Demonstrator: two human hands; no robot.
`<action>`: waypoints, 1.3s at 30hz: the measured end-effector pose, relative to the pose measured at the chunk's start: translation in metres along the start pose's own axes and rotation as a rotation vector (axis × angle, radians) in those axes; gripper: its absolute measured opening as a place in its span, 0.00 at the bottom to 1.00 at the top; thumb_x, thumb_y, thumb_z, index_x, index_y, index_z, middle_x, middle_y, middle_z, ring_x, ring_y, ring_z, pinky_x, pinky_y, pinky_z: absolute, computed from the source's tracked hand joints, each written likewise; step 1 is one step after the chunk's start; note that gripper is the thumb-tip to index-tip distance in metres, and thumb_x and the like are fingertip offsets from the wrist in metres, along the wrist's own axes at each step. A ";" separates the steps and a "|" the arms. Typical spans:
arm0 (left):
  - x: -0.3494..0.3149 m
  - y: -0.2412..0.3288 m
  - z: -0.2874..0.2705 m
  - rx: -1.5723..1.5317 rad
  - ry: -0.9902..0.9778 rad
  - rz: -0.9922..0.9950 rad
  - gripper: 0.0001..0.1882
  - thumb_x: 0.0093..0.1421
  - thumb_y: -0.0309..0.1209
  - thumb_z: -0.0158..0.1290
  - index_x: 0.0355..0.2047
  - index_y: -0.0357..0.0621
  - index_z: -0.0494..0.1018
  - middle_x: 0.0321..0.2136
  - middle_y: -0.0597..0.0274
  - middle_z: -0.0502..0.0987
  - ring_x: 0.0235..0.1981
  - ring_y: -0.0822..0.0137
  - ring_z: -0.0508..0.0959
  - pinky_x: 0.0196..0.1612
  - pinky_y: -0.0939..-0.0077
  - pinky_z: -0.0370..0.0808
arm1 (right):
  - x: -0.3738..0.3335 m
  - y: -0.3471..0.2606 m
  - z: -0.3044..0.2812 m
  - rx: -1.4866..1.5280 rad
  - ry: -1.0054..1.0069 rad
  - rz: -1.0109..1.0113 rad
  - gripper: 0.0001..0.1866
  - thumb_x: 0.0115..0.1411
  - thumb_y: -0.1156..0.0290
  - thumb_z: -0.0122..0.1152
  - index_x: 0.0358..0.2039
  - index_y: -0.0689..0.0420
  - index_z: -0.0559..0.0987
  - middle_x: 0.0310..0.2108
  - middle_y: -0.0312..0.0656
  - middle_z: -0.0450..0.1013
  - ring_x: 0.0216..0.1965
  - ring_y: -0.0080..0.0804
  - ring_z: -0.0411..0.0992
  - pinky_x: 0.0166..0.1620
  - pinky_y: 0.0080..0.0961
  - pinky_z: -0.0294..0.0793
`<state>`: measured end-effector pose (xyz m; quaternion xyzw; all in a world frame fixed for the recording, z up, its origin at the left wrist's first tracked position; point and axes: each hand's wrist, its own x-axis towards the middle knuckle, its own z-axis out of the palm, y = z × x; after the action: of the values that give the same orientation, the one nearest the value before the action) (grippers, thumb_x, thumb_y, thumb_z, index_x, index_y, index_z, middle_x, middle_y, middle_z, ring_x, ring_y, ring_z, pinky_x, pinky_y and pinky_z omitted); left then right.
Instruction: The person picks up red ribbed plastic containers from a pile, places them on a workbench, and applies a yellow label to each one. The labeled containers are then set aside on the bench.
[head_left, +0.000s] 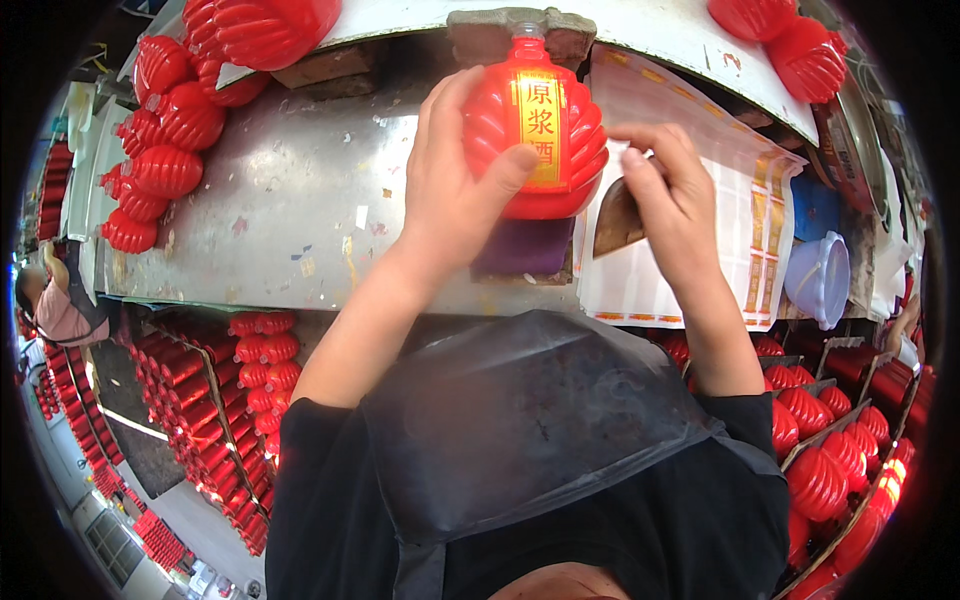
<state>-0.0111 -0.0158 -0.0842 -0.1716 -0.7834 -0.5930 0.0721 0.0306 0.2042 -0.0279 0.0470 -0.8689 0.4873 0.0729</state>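
Note:
A glossy red ribbed bottle (583, 130) with a clear neck stands out above the workbench. A gold label strip (540, 170) with red edges runs down its front. My left hand (445, 165) is closed round the bottle's left side, its thumb lying across the label's lower part. My right hand (668, 185) is at the bottle's right side with fingers curled, thumb and forefinger close together. Whatever they may pinch is too small to make out. Beside that thumb is a brown, flat, curved-edged piece (618, 220); I cannot tell whether the hand touches it. A purple pad (525, 247) lies under the bottle.
White backing sheets (690, 275) with gold labels cover the bench's right part. The metal benchtop (300, 200) bears paper scraps. Red bottles (165, 172) line the left end; more (820, 480) fill racks at lower right. A pale bucket (820, 280) stands right. Another person (65, 300) is far left.

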 end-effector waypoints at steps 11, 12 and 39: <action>-0.007 -0.002 0.008 0.040 0.043 -0.011 0.43 0.56 0.40 0.67 0.67 0.38 0.60 0.64 0.42 0.62 0.65 0.46 0.66 0.67 0.57 0.66 | 0.008 -0.002 0.025 -0.107 -0.071 0.144 0.48 0.54 0.48 0.73 0.67 0.64 0.66 0.59 0.60 0.72 0.59 0.51 0.74 0.59 0.38 0.74; -0.007 -0.002 0.008 0.037 0.041 -0.006 0.43 0.57 0.40 0.67 0.67 0.38 0.60 0.64 0.42 0.62 0.65 0.46 0.66 0.67 0.57 0.65 | 0.008 -0.003 0.026 -0.102 -0.068 0.149 0.48 0.53 0.48 0.73 0.67 0.64 0.66 0.59 0.60 0.72 0.59 0.51 0.74 0.59 0.38 0.74; -0.007 -0.008 0.000 -0.225 -0.045 -0.129 0.45 0.58 0.39 0.67 0.68 0.37 0.57 0.66 0.46 0.59 0.68 0.52 0.62 0.70 0.60 0.60 | 0.011 0.000 0.027 -0.018 -0.084 0.153 0.48 0.54 0.52 0.72 0.68 0.67 0.64 0.56 0.61 0.75 0.56 0.50 0.77 0.57 0.37 0.76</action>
<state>-0.0080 -0.0190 -0.0939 -0.1411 -0.7228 -0.6765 -0.0037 0.0180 0.1814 -0.0401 0.0002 -0.8766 0.4813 -0.0004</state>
